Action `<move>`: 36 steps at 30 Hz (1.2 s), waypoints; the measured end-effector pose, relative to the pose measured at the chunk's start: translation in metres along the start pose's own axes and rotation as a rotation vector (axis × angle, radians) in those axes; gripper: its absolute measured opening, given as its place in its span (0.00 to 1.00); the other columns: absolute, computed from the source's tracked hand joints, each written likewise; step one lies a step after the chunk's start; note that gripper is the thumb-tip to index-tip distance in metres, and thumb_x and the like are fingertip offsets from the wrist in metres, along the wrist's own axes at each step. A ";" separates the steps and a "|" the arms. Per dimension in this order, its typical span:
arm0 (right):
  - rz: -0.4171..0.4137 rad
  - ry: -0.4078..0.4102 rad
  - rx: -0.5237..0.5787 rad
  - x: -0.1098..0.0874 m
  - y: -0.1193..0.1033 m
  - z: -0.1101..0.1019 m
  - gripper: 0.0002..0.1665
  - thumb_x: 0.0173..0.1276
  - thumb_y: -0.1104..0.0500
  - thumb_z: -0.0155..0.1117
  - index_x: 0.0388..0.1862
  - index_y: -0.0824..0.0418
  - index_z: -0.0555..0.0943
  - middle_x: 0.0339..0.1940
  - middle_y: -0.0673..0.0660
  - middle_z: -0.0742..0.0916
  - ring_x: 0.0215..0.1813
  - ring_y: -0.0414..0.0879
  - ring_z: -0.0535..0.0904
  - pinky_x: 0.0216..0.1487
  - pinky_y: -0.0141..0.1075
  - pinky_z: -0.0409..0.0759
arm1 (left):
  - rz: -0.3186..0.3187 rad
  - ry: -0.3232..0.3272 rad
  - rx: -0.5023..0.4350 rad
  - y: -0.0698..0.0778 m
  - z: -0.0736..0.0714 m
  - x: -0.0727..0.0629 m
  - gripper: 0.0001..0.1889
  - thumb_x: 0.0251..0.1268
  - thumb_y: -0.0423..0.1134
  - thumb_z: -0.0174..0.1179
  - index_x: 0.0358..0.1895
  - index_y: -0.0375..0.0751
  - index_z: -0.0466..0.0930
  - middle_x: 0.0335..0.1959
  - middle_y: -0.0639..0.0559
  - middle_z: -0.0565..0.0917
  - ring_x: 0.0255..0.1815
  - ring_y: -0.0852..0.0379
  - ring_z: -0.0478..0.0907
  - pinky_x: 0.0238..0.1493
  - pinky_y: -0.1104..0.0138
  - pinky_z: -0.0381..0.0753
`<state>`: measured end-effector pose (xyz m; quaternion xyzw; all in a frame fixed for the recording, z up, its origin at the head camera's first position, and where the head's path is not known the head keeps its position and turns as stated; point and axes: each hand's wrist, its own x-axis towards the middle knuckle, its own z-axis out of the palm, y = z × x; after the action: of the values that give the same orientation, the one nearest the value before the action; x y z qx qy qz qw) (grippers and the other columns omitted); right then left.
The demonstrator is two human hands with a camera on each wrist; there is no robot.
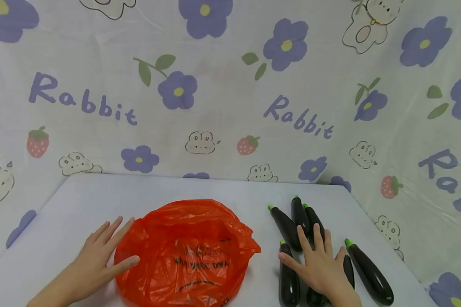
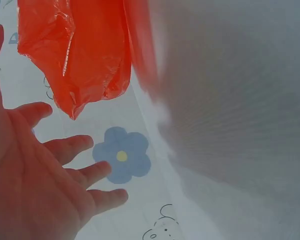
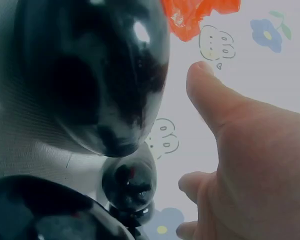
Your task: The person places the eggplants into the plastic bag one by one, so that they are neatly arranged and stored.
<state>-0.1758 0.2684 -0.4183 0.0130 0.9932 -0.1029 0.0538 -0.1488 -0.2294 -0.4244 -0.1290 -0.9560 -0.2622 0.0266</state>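
A red plastic bag (image 1: 184, 273) with dark print sits on the white table, its mouth spread wide. My left hand (image 1: 96, 258) is at the bag's left side with fingers spread, overlapping its edge in the head view; in the left wrist view the bag (image 2: 90, 55) hangs past the fingertips. My right hand (image 1: 320, 264) is held over several dark eggplants (image 1: 289, 277), fingers spread and nothing gripped. One eggplant (image 1: 370, 273) lies apart on the right. In the right wrist view a big glossy eggplant (image 3: 100, 75) is beside the thumb. Parts of the eggplants are hidden under the right hand.
The white table (image 1: 100, 192) reaches back to a hanging cloth (image 1: 223, 115) printed with flowers, rabbits and strawberries. The cloth also runs along the left and right sides. The eggplants' green stem ends mostly point to the back.
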 end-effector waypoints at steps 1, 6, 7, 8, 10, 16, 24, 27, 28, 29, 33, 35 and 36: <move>0.001 0.000 0.003 0.000 0.001 0.000 0.67 0.56 0.16 0.49 0.80 0.60 0.50 0.76 0.76 0.42 0.73 0.76 0.29 0.53 0.75 0.16 | -0.001 -0.007 -0.012 0.000 0.000 0.000 0.47 0.60 0.67 0.60 0.79 0.54 0.51 0.75 0.33 0.55 0.70 0.25 0.47 0.51 0.25 0.62; -0.003 -0.004 0.015 -0.004 0.004 -0.001 0.66 0.57 0.17 0.48 0.80 0.61 0.52 0.76 0.77 0.43 0.73 0.77 0.30 0.54 0.75 0.17 | 0.010 -0.077 -0.108 -0.002 0.004 -0.002 0.48 0.58 0.66 0.63 0.79 0.56 0.53 0.76 0.35 0.51 0.70 0.26 0.47 0.44 0.32 0.75; -0.006 -0.003 0.019 -0.004 0.004 -0.001 0.65 0.58 0.18 0.48 0.79 0.61 0.53 0.76 0.77 0.44 0.73 0.77 0.30 0.54 0.76 0.18 | 0.003 -0.103 -0.130 -0.003 0.005 -0.002 0.48 0.57 0.66 0.64 0.79 0.56 0.54 0.76 0.34 0.50 0.70 0.26 0.46 0.43 0.34 0.76; -0.008 -0.001 0.023 -0.004 0.005 -0.001 0.65 0.59 0.18 0.48 0.79 0.62 0.53 0.76 0.77 0.44 0.73 0.77 0.30 0.55 0.76 0.19 | -0.012 -0.128 -0.151 -0.003 0.006 -0.002 0.48 0.57 0.65 0.64 0.78 0.56 0.54 0.76 0.35 0.49 0.70 0.26 0.47 0.42 0.36 0.78; -0.007 0.003 0.029 -0.005 0.005 0.000 0.64 0.60 0.19 0.48 0.78 0.63 0.55 0.76 0.77 0.45 0.73 0.77 0.31 0.55 0.76 0.20 | -0.051 -0.181 -0.180 -0.005 0.007 -0.001 0.48 0.55 0.64 0.66 0.78 0.55 0.56 0.76 0.33 0.50 0.70 0.26 0.48 0.41 0.39 0.80; -0.009 0.042 0.026 -0.006 0.009 -0.002 0.64 0.59 0.20 0.52 0.77 0.65 0.57 0.75 0.78 0.47 0.73 0.77 0.33 0.57 0.78 0.25 | -0.129 -0.252 -0.257 -0.006 0.011 0.000 0.50 0.52 0.61 0.70 0.77 0.50 0.58 0.72 0.32 0.56 0.66 0.27 0.58 0.40 0.47 0.84; -0.100 0.125 0.048 -0.007 0.036 -0.021 0.51 0.65 0.31 0.60 0.72 0.66 0.66 0.72 0.80 0.56 0.71 0.80 0.45 0.56 0.79 0.45 | -0.163 -0.280 -0.319 -0.008 0.013 0.002 0.53 0.49 0.59 0.73 0.77 0.46 0.57 0.69 0.34 0.62 0.63 0.32 0.63 0.42 0.52 0.84; -0.129 0.132 0.073 -0.007 0.050 -0.030 0.46 0.67 0.34 0.60 0.68 0.67 0.70 0.69 0.82 0.62 0.67 0.80 0.55 0.55 0.76 0.56 | -0.147 -0.275 -0.318 -0.009 0.013 0.002 0.53 0.49 0.59 0.73 0.77 0.45 0.56 0.71 0.33 0.60 0.64 0.29 0.61 0.42 0.49 0.84; -0.135 0.126 0.094 -0.008 0.055 -0.033 0.44 0.68 0.35 0.60 0.68 0.68 0.71 0.68 0.82 0.63 0.66 0.80 0.57 0.55 0.74 0.60 | -0.137 -0.271 -0.317 -0.009 0.013 0.002 0.53 0.49 0.58 0.73 0.77 0.45 0.56 0.72 0.33 0.58 0.65 0.28 0.60 0.42 0.48 0.84; -0.141 0.123 0.116 -0.008 0.060 -0.035 0.43 0.69 0.36 0.60 0.66 0.69 0.72 0.67 0.82 0.64 0.65 0.80 0.60 0.55 0.72 0.64 | -0.133 -0.267 -0.319 -0.009 0.014 0.002 0.53 0.48 0.58 0.74 0.77 0.45 0.56 0.72 0.32 0.57 0.65 0.27 0.59 0.42 0.48 0.83; -0.174 0.123 0.181 -0.010 0.081 -0.043 0.36 0.70 0.41 0.63 0.61 0.69 0.77 0.64 0.80 0.69 0.62 0.76 0.66 0.55 0.67 0.70 | -0.133 -0.261 -0.336 -0.010 0.014 0.001 0.55 0.45 0.58 0.75 0.77 0.45 0.56 0.74 0.32 0.53 0.67 0.23 0.55 0.41 0.46 0.83; -0.193 0.143 0.175 -0.011 0.091 -0.044 0.33 0.69 0.41 0.64 0.58 0.67 0.80 0.62 0.78 0.72 0.62 0.75 0.68 0.55 0.67 0.70 | -0.148 -0.265 -0.349 -0.009 0.014 0.001 0.57 0.44 0.58 0.76 0.78 0.46 0.55 0.75 0.33 0.51 0.67 0.23 0.55 0.41 0.47 0.84; -0.197 0.151 0.167 -0.012 0.096 -0.045 0.32 0.68 0.41 0.65 0.57 0.66 0.81 0.62 0.77 0.73 0.61 0.74 0.69 0.54 0.67 0.69 | -0.148 -0.267 -0.358 -0.009 0.014 0.001 0.57 0.44 0.58 0.76 0.78 0.46 0.55 0.75 0.33 0.50 0.68 0.23 0.54 0.41 0.47 0.84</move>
<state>-0.1654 0.3713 -0.3924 -0.0725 0.9788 -0.1887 -0.0327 -0.1516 -0.2299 -0.4406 -0.0947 -0.8962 -0.4093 -0.1426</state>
